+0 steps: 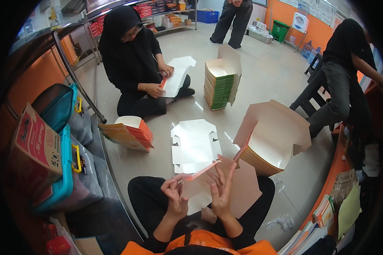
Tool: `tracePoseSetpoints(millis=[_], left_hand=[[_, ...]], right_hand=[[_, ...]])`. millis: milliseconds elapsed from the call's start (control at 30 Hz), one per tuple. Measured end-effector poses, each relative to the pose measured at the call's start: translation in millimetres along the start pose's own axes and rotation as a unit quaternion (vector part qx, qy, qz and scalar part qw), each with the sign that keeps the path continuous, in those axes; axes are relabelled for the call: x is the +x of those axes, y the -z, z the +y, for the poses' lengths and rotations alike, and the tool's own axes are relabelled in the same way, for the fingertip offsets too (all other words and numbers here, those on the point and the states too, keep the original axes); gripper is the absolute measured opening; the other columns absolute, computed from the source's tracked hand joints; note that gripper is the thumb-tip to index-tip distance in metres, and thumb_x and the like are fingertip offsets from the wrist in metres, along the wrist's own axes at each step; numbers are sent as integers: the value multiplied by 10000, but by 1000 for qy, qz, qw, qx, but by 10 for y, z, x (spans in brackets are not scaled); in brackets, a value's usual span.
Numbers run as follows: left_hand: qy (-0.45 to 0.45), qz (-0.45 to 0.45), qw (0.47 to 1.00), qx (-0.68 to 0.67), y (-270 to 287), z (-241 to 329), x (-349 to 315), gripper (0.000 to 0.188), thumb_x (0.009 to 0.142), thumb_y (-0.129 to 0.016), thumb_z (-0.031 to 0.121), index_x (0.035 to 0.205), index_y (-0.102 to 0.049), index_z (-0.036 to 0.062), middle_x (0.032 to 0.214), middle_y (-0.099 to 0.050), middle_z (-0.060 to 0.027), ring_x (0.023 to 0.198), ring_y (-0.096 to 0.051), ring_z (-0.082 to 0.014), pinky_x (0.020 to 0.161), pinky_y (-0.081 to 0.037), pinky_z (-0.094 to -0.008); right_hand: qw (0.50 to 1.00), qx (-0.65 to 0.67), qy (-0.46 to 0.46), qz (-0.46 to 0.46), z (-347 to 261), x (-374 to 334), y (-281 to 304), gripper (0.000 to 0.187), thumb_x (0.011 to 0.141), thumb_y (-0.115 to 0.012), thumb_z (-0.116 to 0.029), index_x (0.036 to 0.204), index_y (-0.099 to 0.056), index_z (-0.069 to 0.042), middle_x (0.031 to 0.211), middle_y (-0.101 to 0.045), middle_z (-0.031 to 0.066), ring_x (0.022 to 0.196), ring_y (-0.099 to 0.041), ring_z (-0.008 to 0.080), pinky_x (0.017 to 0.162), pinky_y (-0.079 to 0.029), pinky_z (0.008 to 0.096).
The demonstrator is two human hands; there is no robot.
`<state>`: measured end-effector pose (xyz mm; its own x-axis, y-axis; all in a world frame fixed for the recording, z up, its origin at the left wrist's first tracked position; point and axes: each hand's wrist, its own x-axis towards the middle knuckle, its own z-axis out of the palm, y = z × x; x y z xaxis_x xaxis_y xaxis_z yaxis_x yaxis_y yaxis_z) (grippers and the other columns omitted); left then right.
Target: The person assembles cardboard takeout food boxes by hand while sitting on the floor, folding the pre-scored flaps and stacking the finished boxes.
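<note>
A partly folded paper food box (196, 194), pale inside with a reddish-orange edge, is held over my lap between both hands. My left hand (175, 199) has its fingers curled at the box's left corner. On the opposite side, my right hand (222, 196) grips the box with thumb and fingers, its long fingers stretched upward. The box's wide lid flap (247, 189) spreads out to the right, behind my right hand. A flat white box blank (195, 142) with cut tabs lies on the floor just beyond the box.
Nested box stacks stand on the floor: orange at right (264, 148), green farther off (219, 85), a smaller one at left (130, 134). Opposite, a seated person (132, 68) folds a white blank. Plastic bins (68, 178) line the left; books (315, 225) the right.
</note>
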<state>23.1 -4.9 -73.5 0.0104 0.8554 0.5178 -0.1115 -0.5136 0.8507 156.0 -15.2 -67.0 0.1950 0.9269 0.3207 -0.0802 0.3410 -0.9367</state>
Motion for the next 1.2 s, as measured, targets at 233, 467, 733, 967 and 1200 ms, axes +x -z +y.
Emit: tracePoseSetpoints(millis=[233,467,733,967,1200], left_hand=[[-48,-71,994,70,228,-47,-123,548,888,-427,589,1172,-362,125,1141,-469,-200,1072,-493,-288,927,-388,-414],[-96,-139,973,155,165,264,15,510,923,-359,557,1023,-538,90,1136,-571,-225,1020,-578,-358,861,-457,-416],[-36,-173,962,209,253,261,136,420,909,-493,437,1135,-627,110,1263,-505,-217,1128,-523,-372,932,-436,-407],[-55,-140,961,233,206,209,55,409,868,-600,294,1218,-588,81,1331,-446,-217,1166,-469,-395,969,-394,-430],[-68,-171,939,290,261,172,139,572,887,-587,293,1378,-400,67,1338,-433,-232,1190,-467,-349,986,-375,-409]], right_hand=[[899,373,-223,48,-131,-192,-70,510,923,-485,-395,1295,-344,-76,1302,-403,134,1149,-490,275,951,-435,452],[889,349,-296,19,-51,-59,71,341,960,-439,-280,1194,-482,-36,1096,-588,79,1068,-559,199,935,-431,381],[940,254,-215,69,-120,-165,-103,251,957,-504,-163,1097,-556,39,1001,-632,102,877,-630,153,817,-506,287],[981,103,-160,50,-170,-204,-160,253,954,-520,-160,943,-643,61,854,-661,67,768,-617,107,731,-476,231],[986,48,-161,11,-180,-246,-159,226,936,-549,-138,867,-644,56,810,-651,54,755,-581,90,691,-443,234]])
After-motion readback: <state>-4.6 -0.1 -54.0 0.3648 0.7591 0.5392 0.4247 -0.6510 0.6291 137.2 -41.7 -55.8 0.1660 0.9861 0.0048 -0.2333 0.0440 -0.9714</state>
